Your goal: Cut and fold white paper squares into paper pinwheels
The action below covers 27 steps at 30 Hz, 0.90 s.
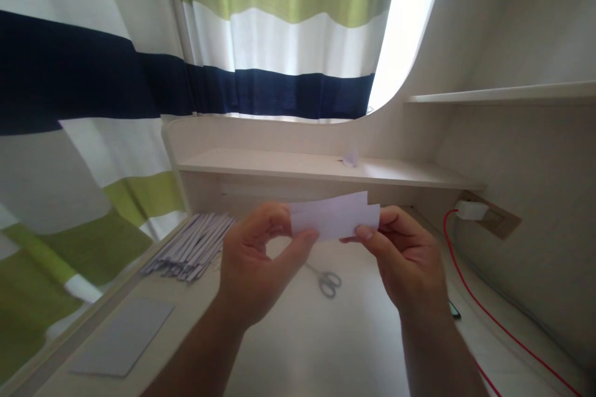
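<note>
A small white piece of paper [333,217] is held up above the desk, its layers slightly offset at the upper right corner. My left hand [261,260] pinches its left end, with the thumb in front and the fingers behind. At the right end, my right hand [405,254] grips the paper between thumb and fingers. Below and behind the paper, grey-handled scissors [329,284] lie on the desk, their blades partly hidden by my left hand.
A pile of folded paper strips [193,245] lies at the left of the desk [316,347]. Nearer is a flat stack of white paper [123,336]. A red cable [493,316] runs from a white charger [471,210] on the right. A phone edge [454,310] shows behind my right wrist.
</note>
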Each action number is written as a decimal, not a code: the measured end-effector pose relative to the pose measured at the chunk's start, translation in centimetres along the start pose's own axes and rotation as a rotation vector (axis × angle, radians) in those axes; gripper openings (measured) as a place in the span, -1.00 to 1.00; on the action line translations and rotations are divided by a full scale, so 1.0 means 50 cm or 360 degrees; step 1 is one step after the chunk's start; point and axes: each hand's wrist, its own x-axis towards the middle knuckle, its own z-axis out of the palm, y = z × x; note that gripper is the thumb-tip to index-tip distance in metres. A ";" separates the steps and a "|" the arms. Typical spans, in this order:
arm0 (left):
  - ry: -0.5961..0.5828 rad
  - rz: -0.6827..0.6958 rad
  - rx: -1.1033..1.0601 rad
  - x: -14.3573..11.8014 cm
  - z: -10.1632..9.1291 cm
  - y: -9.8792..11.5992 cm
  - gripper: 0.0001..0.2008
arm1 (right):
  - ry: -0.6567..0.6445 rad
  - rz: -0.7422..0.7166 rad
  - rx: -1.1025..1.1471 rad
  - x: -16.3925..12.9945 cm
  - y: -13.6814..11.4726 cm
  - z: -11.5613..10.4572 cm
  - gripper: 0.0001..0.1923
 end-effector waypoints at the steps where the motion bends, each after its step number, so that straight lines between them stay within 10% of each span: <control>1: 0.0011 -0.0001 0.0000 -0.002 0.002 0.001 -0.88 | 0.0045 -0.0014 0.0001 -0.002 0.000 0.002 -0.94; 9: 0.0009 0.0006 0.0041 -0.020 0.008 0.012 -0.63 | 0.0228 -0.0078 -0.0171 -0.009 -0.019 0.000 -0.82; 13: -0.0360 -0.0103 0.0176 -0.016 -0.013 0.028 -0.37 | 0.0099 -0.0043 -0.0306 -0.016 -0.036 -0.010 -0.83; 19: -0.0660 -0.0176 0.0327 -0.006 -0.022 0.047 -0.89 | -0.0354 0.0001 -0.0469 -0.036 -0.050 -0.020 -0.89; 27: -0.0295 -0.0307 0.0013 -0.021 0.008 0.030 -0.91 | -0.0334 0.0063 -0.0225 -0.023 -0.038 -0.014 -0.73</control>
